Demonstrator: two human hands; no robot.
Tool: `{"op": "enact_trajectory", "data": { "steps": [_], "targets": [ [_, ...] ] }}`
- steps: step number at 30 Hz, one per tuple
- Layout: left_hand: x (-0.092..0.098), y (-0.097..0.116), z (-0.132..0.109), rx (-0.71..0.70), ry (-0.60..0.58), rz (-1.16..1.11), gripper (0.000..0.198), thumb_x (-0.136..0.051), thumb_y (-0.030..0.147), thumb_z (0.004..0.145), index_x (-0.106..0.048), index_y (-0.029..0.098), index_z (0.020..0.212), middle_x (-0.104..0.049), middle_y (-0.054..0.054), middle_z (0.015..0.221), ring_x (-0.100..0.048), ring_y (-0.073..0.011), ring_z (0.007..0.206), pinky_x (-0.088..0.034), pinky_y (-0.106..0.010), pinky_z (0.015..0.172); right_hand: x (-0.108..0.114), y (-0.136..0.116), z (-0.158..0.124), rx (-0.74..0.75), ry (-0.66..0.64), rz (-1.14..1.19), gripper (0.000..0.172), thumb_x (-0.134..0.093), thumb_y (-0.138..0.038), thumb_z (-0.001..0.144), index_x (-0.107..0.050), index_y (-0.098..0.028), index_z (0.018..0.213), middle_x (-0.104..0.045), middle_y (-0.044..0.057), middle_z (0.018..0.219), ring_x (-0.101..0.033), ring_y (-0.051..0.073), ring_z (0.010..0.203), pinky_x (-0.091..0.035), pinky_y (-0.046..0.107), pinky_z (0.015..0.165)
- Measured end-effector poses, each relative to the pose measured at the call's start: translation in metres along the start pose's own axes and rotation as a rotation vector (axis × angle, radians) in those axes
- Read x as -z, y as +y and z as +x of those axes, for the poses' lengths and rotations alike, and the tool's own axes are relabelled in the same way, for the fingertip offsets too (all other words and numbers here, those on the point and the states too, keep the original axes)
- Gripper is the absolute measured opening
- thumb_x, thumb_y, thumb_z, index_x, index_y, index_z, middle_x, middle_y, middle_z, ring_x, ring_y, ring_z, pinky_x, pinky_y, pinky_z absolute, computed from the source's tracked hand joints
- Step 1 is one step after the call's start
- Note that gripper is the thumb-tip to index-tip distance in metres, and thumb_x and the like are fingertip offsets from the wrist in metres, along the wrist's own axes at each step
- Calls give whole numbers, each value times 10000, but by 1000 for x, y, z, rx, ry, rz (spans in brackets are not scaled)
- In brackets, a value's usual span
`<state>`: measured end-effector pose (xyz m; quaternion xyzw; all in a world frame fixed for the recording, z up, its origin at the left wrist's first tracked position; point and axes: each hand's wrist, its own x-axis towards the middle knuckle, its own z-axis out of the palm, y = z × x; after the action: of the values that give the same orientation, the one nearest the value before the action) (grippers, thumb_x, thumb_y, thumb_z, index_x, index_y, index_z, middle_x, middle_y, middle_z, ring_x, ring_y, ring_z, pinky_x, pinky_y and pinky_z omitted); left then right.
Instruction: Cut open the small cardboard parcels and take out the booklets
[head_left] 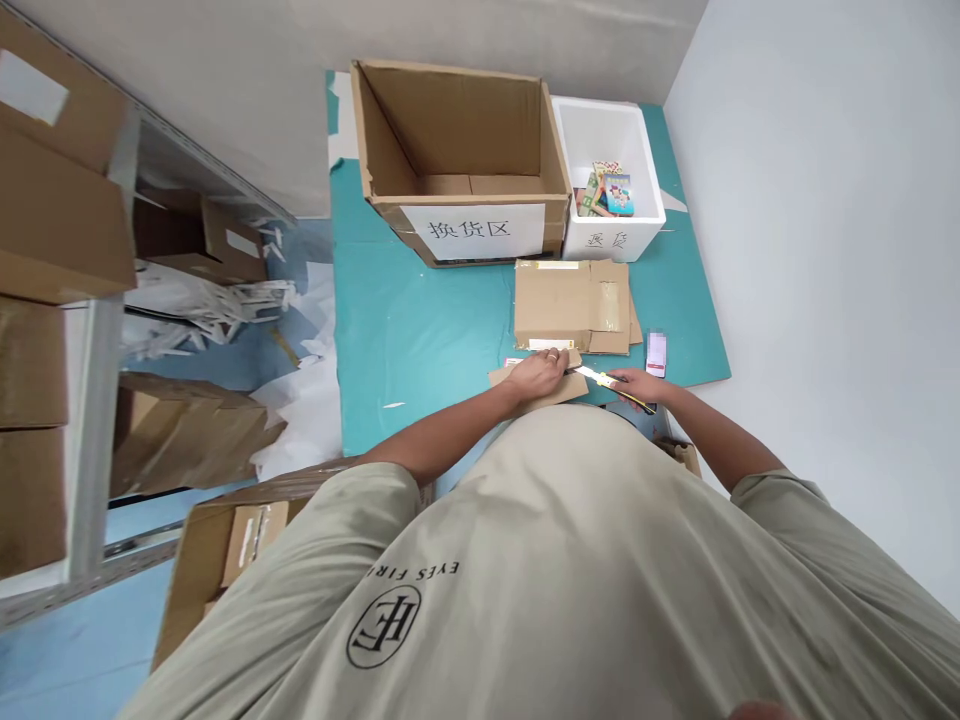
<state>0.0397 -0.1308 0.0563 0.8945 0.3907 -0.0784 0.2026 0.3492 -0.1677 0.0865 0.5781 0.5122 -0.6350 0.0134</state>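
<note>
At the table's near edge my left hand (541, 373), with a ring on one finger, holds down a small cardboard box (555, 392). Its fingers are bent over the box's far side, and part of the box is hidden under the hand and by my shirt. My right hand (639, 385) is closed around a yellow and black utility knife (604, 379). The pale blade end points left toward the box, close to my left fingers; whether it touches the cardboard I cannot tell. Just beyond lies a flattened-looking cardboard package (559, 305) with tape and labels.
A large open carton (480, 230) and a white foam box (611, 238) holding several colourful booklets (619, 193) stand at the back of the green table (420, 330). A phone (656, 352) lies at right. Shelving with cartons (56, 220) is at left; a wall borders the right.
</note>
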Motion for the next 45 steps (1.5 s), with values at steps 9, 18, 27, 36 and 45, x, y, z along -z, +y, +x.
{"op": "enact_trajectory", "data": {
  "steps": [9, 18, 27, 36, 45],
  "targets": [
    [32, -13, 5, 15, -92, -86, 367, -480, 309, 1206, -662, 152, 1482, -829, -208, 1265, -821, -330, 1136, -590, -410, 1005, 2, -3, 12, 34, 86, -97, 478, -821, -550, 1105, -800, -273, 1494, -696, -32, 737, -612, 162, 466, -481, 268, 479],
    [9, -13, -3, 41, -57, -84, 667, -485, 238, 1129, -459, 89, 1779, -753, -256, 1476, -772, -360, 1320, -570, -449, 1136, 23, -11, 15, 109, 187, -287, 451, -920, -414, 1065, -859, -244, 1478, -714, -7, 693, -592, 167, 542, -495, 275, 615],
    [5, -12, -4, 42, -60, -54, 623, -423, 237, 1156, -475, 116, 1764, -735, -253, 1515, -768, -352, 1324, -588, -442, 1095, 51, -12, 16, -17, 38, -355, 553, -894, -450, 1067, -816, -268, 1583, -740, -10, 700, -615, 172, 530, -505, 266, 559],
    [9, -10, -10, -2, -32, -53, 593, -401, 189, 1163, -545, 230, 1737, -635, -238, 1695, -726, -364, 1438, -577, -506, 1182, 44, -9, 40, 37, 21, -233, 527, -975, -499, 986, -889, -303, 1468, -684, -59, 612, -586, 140, 479, -453, 229, 484],
    [-5, 6, -31, 5, 118, -55, 428, -701, 471, 1124, -770, 183, 1434, -318, -268, 1951, -351, -495, 1785, -303, -737, 1438, 45, -9, 39, 40, 88, -282, 549, -936, -506, 1026, -856, -270, 1516, -690, -41, 652, -586, 143, 514, -445, 226, 500]
  ]
}}
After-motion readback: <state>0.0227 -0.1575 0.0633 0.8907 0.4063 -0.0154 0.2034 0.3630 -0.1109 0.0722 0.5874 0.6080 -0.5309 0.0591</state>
